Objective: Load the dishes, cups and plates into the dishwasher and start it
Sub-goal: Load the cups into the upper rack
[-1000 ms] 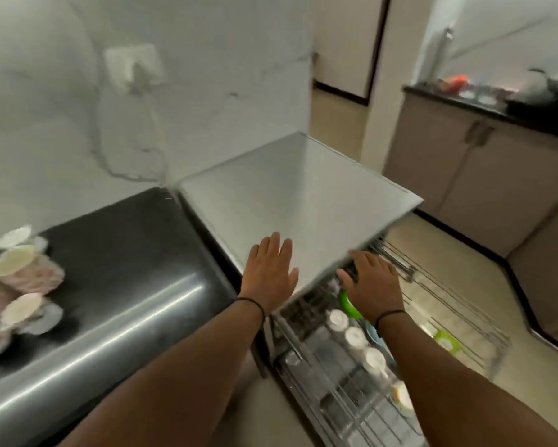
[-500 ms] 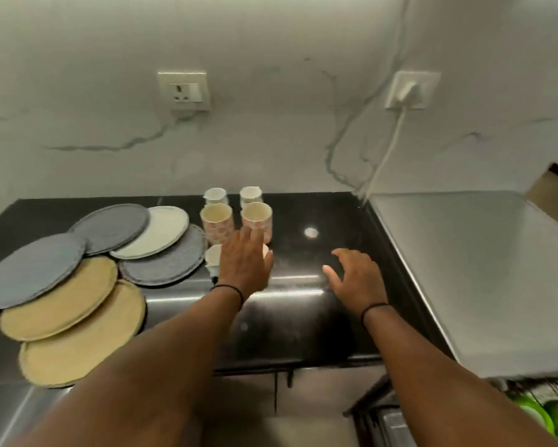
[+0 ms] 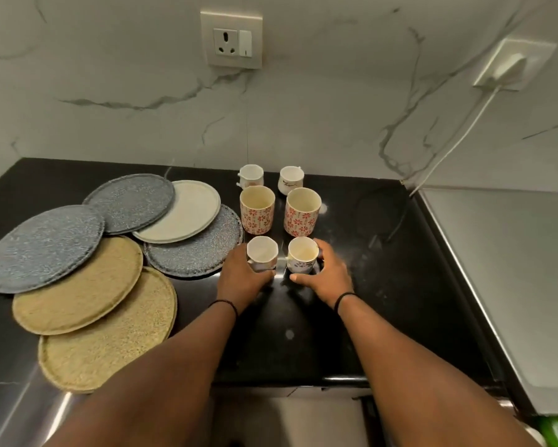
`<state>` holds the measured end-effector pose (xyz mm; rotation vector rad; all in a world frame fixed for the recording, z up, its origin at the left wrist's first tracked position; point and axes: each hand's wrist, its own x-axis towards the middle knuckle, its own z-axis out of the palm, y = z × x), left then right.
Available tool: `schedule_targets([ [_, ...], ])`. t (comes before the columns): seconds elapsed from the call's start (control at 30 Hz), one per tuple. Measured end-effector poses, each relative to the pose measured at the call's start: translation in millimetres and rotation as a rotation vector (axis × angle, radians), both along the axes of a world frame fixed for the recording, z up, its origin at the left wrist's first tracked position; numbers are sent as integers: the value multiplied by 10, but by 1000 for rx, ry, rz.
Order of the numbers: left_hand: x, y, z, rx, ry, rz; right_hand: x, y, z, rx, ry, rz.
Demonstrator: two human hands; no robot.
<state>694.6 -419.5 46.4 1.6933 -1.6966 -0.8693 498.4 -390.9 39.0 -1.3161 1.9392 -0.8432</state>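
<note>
White cup point(image 3: 262, 253) (in left hand point(image 3: 240, 279))

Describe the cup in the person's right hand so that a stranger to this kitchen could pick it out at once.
On the black countertop, right of the spread of round plates, six cups stand in two columns. The cup is in the right column, in the row nearest the person, with the right hand curled round it. It is shorter than the red-flowered cup behind it, and its white side carries a small dark pattern.
</note>
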Motion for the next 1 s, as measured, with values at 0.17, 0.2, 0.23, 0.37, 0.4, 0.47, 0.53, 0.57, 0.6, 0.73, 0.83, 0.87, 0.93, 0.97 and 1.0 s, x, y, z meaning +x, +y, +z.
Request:
schedule_targets([
  [0.17, -76, -71, -28, 22, 172, 77, 50, -138, -75, -9, -82, -31],
  [0.2, -76, -79, -36, 28, 180, 74, 50, -149, -90, -3, -92, -44],
  [0.23, -69, -88, -40, 36, 183, 72, 51, -159, -89, -5, -102, -52],
  [0.37, -96, -60, -34, 44, 183, 68, 15, -69, -15, -62, -154, -115],
  [0.4, -127, -59, -18, 46, 188, 54, -27, -18, 28, -72, -164, -148],
  [0.47, -229, -49, 46, 54, 200, 29, -126, 98, 144, -102, -164, -205],
  [0.53, -396, -40, 128, 32, 238, -24, -281, 239, 248, -138, -147, -272],
  [0.57, -515, -21, 182, 17, 258, -67, -386, 326, 288, -164, -137, -311],
  [0.6, -703, 38, 244, 2, 268, -129, -529, 480, 353, -185, -138, -367],
  [0.73, -1494, 397, 443, -50, 308, -374, -1092, 1173, 588, -265, -72, -556],
  [0.83, -1973, 734, 504, -93, 290, -509, -1453, 1689, 667, -293, -7, -698],
  [0.87, -2298, 1063, 568, -115, 274, -599, -1681, 2144, 722, -294, 19, -781],
  [0.93, -2558, 1358, 596, -133, 229, -695, -1884, 2579, 738, -289, 29, -851],
  [0.97, -2707, 1539, 609, -146, 210, -743, -2002, 2838, 733, -309, 32, -895],
  [1.0, -2869, 1741, 603, -162, 197, -786, -2103, 3128, 747, -320, 20, -942],
])
